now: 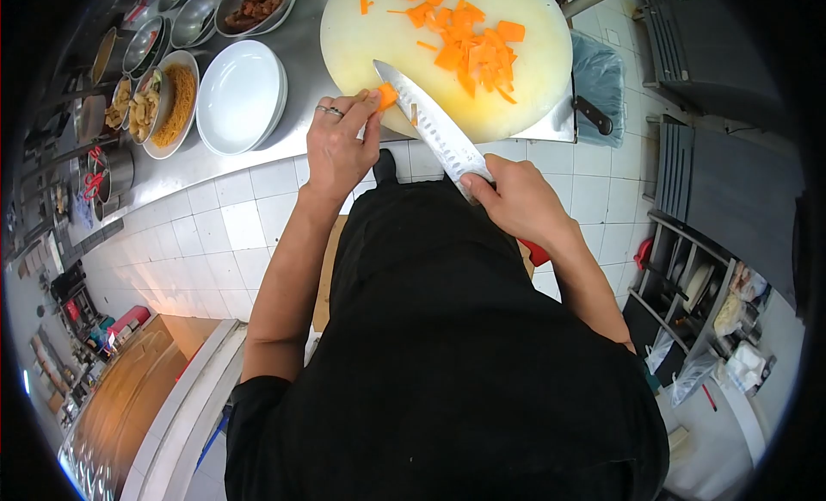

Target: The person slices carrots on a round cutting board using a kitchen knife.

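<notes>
My left hand [342, 144], with a ring on one finger, pinches a small orange carrot piece [387, 96] near the front left part of the round cutting board [361, 36]. My right hand [520, 198] is wrapped round the handle of a large knife [434, 126], hiding most of that handle. The blade points up and left, its tip just above the carrot piece, and a sliver of carrot clings to its side. Several thin carrot slices [477, 58] lie piled on the far right part of the board.
White plates [241, 96] are stacked left of the board. Beyond them stand a bowl of thin orange noodles [178, 105] and metal bowls [196, 17]. A dark-handled knife [594, 115] lies right of the board, over a plastic-lined bin [600, 66].
</notes>
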`<state>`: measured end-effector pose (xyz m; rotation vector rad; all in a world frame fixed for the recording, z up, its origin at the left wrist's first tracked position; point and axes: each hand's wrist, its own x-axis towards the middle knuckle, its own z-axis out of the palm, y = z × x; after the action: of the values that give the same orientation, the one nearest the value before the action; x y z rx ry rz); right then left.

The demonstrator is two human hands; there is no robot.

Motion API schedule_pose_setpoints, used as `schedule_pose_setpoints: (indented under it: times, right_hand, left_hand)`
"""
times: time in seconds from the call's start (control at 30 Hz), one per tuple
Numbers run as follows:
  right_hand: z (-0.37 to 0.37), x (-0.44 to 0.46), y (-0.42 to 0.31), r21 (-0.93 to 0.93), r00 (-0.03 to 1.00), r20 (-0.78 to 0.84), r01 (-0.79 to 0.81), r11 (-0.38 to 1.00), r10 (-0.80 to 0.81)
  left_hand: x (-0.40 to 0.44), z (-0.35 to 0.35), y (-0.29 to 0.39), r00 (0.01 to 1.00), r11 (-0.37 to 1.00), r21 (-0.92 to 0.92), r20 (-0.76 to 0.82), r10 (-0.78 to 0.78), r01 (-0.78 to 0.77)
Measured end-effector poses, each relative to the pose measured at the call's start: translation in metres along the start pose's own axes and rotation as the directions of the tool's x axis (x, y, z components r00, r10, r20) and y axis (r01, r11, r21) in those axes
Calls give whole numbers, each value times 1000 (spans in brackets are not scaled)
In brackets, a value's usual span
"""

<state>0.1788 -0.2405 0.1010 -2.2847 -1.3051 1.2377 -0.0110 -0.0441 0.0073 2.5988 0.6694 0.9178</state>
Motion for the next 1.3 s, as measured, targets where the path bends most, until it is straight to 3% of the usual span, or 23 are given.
schedule_pose_setpoints:
  times: [0.3, 0.37, 0.6, 0.7, 0.77, 0.83, 0.9, 0.93, 1.0, 1.1, 1.17, 1.27, 1.3]
  right_hand:
    - [8, 12, 11, 12, 998, 14, 67, 998, -68]
    - [7, 16, 7, 242, 992, 126, -34, 970, 3]
    - [13, 22, 17, 374, 985, 171, -38, 927, -29]
    - [3, 17, 15, 526, 981, 183, -44, 849, -63]
    - [-3, 13, 22, 718, 960, 279, -210, 664, 2]
    - [-14, 8, 32, 758, 962, 272, -205, 619, -15]
    - [-19, 1, 34, 782, 966, 257, -225, 581, 29]
    - [-20, -3, 32, 782, 969, 247, -214, 585, 23]
    - [-17, -9, 28, 683, 989, 139, -135, 717, 54]
    - [-6, -11, 30, 539, 997, 74, -68, 839, 33]
    - [-10, -14, 21, 325, 1000, -1, 7, 946, -7]
    - [-16, -13, 11, 221, 1000, -25, 8, 975, -2]
    - [-17, -13, 10, 218, 999, -32, 15, 976, -8]
  left_hand:
    - [-1, 1, 0, 1000, 1000, -1, -10, 0, 0]
    - [-1, 1, -1, 1000, 1000, 1, -6, 1, -1]
    - [-3, 3, -3, 1000, 1000, -13, -20, 6, -6]
    - [0, -1, -1, 1000, 1000, 2, 8, -22, 22]
    - [0, -3, -3, 999, 999, -28, 23, -39, 40]
    - [4, -8, -3, 998, 996, -59, 36, -57, 59]
    - [7, -14, -2, 915, 877, -267, 179, -362, 399]
    - [10, -17, -1, 919, 881, -267, 169, -356, 390]
    - [13, -22, 0, 717, 447, -586, 380, -585, 676]
    - [14, -25, -5, 729, 388, -646, 413, -546, 657]
    - [19, -26, -4, 720, 373, -645, 431, -543, 667]
    - [20, -25, -8, 698, 305, -664, 467, -544, 682]
    - [21, -24, -9, 673, 207, -691, 518, -528, 693]
